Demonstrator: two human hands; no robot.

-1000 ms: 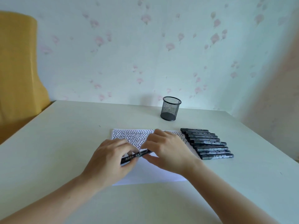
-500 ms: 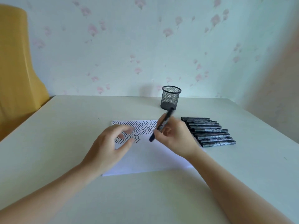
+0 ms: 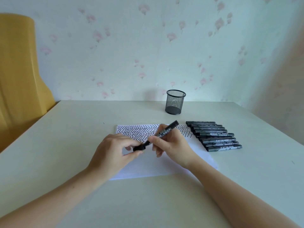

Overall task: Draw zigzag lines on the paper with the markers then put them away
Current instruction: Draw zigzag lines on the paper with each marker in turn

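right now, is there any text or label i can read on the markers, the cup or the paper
marker held in the right hand: white label print, too blurred to read
row of markers on the table: label print, too small and blurred to read
mesh pen cup: no text
paper: drawn zigzag lines only, no words

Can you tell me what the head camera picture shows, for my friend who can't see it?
A right hand holds a black marker while the left hand pinches its cap over a paper with zigzag lines. More markers lie in a row beside it, near a mesh cup.
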